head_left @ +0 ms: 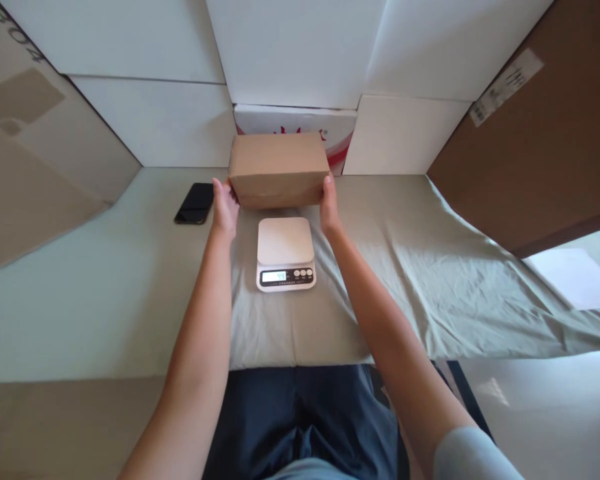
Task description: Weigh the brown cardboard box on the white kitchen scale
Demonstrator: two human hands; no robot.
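The box is matt brown cardboard, smooth and plain. The scale looks like white plastic with a smooth, slightly satin top. The phone is glossy black. The cloth is matt grey-green fabric, softly creased.
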